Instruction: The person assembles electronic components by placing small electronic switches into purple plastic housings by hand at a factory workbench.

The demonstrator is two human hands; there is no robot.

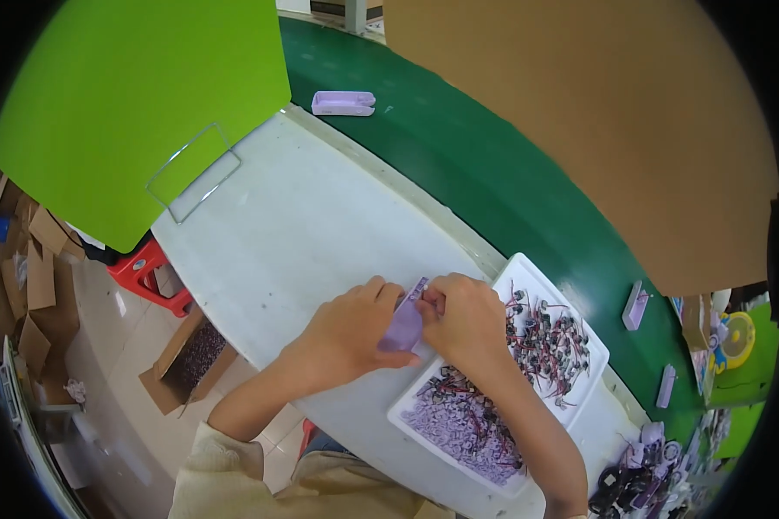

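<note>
My left hand [346, 333] grips a light-purple plastic casing [402, 327], tilted over the white table, with thumb and fingers on either side of it. Against the casing's right side, my right hand [466, 316] has its fingers curled in a pinch. Whatever sits between those fingertips is hidden. Under and beside my right forearm stands a white tray [599, 356]. Small motors with red and black wires [558, 350] fill its far part. Its near part holds many small lilac plastic pieces [450, 426], with more wired parts among them.
A green belt [493, 182] runs beyond the table [260, 216], carrying purple casings [344, 104] spaced apart. A bright green panel [147, 95] with a wire handle stands left; brown board [597, 121] hangs right. Assorted purple and black parts [645, 467] lie lower right. A red stool [151, 272] stands left.
</note>
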